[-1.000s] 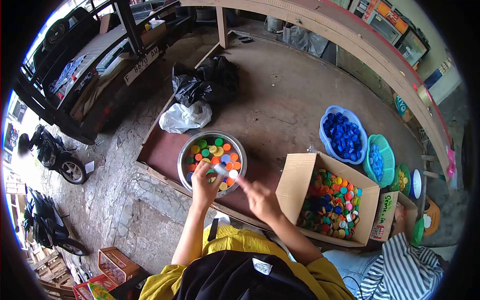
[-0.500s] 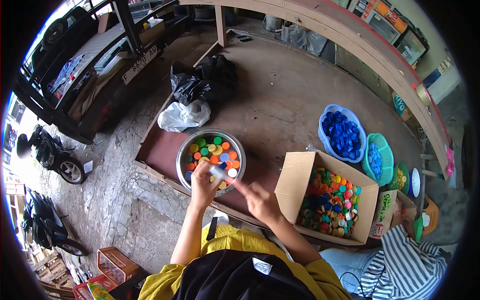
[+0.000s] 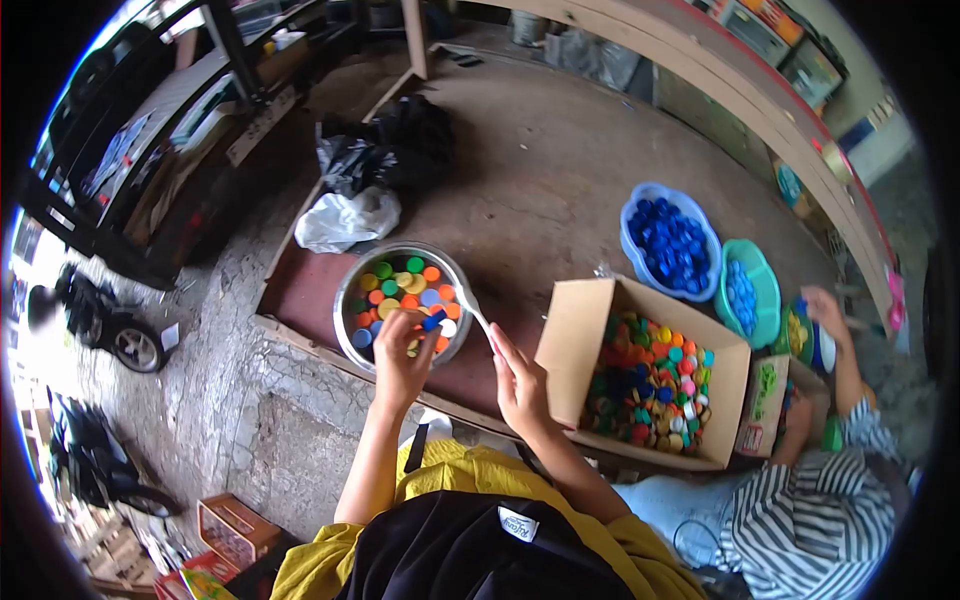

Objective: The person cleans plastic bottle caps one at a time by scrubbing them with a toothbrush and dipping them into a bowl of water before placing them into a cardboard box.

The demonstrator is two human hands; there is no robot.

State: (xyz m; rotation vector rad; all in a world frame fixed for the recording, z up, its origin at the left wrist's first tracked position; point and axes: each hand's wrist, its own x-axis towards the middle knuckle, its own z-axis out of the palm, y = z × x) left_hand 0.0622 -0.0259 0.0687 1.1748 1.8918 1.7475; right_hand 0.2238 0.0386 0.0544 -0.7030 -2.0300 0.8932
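My left hand (image 3: pixel 402 352) pinches a blue bottle cap (image 3: pixel 433 320) over the near side of a round metal bowl (image 3: pixel 350 350). Orange, green, yellow, white and blue caps lie in the bowl. In my right hand (image 3: pixel 522 388) is a slim, pale spoon-like tool (image 3: pixel 476 308), its wider end tilted up over the bowl's right rim. Tool and cap are apart. To the right of my right hand stands an open cardboard box (image 3: pixel 572 345) filled with mixed coloured caps.
Beyond the box are a blue basket (image 3: pixel 630 235) of dark blue caps and a turquoise basket (image 3: pixel 768 300) of lighter blue ones. A person in a striped top (image 3: pixel 800 510) reaches toward a green bowl at right. Black (image 3: pixel 420 135) and white plastic bags (image 3: pixel 345 220) lie behind the bowl.
My right hand has drawn the tool away from the cap and lifted its end. My left hand still grips the cap. The other person's arm now reaches out at right. The view has shifted slightly.
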